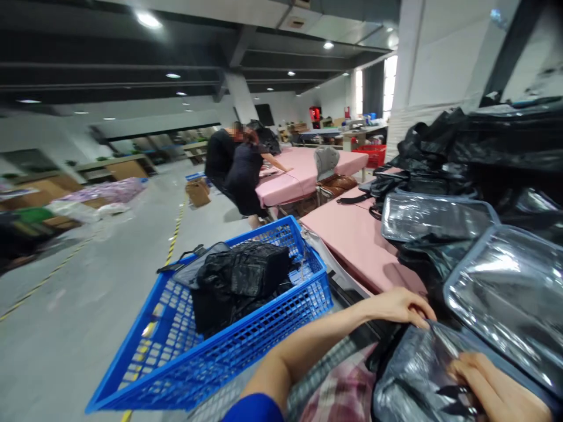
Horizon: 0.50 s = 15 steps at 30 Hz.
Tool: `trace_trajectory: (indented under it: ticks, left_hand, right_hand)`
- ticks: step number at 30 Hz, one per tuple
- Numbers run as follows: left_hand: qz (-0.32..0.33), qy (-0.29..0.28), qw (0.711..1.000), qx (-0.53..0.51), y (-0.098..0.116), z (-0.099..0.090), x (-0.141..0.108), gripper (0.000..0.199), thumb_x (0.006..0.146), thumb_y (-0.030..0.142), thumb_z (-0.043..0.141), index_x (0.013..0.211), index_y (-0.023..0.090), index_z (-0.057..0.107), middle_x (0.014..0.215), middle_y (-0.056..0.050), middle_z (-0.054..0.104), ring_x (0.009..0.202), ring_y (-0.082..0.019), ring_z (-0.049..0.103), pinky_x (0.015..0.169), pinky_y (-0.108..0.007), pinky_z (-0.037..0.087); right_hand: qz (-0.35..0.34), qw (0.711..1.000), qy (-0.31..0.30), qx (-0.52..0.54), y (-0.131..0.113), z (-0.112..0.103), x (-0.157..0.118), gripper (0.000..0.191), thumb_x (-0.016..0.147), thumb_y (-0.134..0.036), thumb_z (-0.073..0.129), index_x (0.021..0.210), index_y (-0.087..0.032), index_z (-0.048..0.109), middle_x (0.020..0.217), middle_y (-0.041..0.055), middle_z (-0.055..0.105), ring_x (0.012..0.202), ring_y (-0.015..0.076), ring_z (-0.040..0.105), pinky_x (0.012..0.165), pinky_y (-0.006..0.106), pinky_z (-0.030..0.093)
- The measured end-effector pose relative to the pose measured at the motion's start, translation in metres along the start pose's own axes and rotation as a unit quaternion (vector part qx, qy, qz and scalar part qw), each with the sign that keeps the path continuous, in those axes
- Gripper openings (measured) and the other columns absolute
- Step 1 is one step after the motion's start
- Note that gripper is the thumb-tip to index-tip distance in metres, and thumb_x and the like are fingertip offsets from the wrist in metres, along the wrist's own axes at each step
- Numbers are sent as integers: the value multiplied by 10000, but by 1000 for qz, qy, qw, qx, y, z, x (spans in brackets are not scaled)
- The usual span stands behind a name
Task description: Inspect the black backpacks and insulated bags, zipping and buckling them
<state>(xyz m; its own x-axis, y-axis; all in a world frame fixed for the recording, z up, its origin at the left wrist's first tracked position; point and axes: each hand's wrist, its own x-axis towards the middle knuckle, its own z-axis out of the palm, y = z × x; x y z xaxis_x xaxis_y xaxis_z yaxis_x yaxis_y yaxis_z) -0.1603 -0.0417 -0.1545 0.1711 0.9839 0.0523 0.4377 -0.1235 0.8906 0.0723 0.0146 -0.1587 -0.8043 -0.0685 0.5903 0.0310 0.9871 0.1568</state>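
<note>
My left hand [402, 306] pinches the upper edge of a bag with a crinkled silver lining [409, 363], which lies in front of me at the lower right. Over the lining, my right hand [501, 384] is closed around small dark thread snips [457, 394], partly hidden by my fingers and blurred. Just beyond my hands are silver-lined bag pieces with clear, shiny panels [510, 287]. A heap of black bags [484, 140] rises behind them on the pink-topped table [352, 228].
A blue plastic crate [176, 363] with black bags [246, 272] stands left of my arm. Farther off, two people [240, 170] lean at another pink table [299, 170]. A grey chair back [326, 161] stands between the tables. Yellow-black floor tape [176, 231] runs at left.
</note>
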Motion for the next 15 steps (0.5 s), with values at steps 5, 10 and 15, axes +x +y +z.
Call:
trace_trajectory:
  ticks: [5, 10, 15]
  left_hand:
    - [156, 218, 881, 390, 21, 38, -9, 161, 887, 261, 516, 951, 156, 620, 986, -75, 610, 895, -205, 530, 761, -325, 407]
    - [277, 290, 785, 473, 45, 74, 18, 132, 889, 149, 483, 903, 168, 613, 869, -55, 599, 785, -206, 494, 669, -339, 344]
    - [383, 196, 761, 485, 80, 124, 45, 176, 902, 111, 435, 908, 144, 607, 834, -55, 599, 739, -186, 484, 653, -315, 344]
  right_hand:
    - [199, 953, 36, -223, -6, -54, -80, 181, 808, -162, 546, 967, -198, 626, 973, 46, 638, 675, 106, 602, 517, 182, 384]
    - [450, 840, -2, -304, -6, -118, -163, 292, 780, -90, 467, 999, -180, 637, 996, 47, 632, 769, 135, 615, 520, 195, 381]
    - [572, 796, 134, -145, -9, -146, -200, 196, 805, -308, 524, 859, -169, 651, 868, 58, 644, 788, 183, 601, 679, 269, 442]
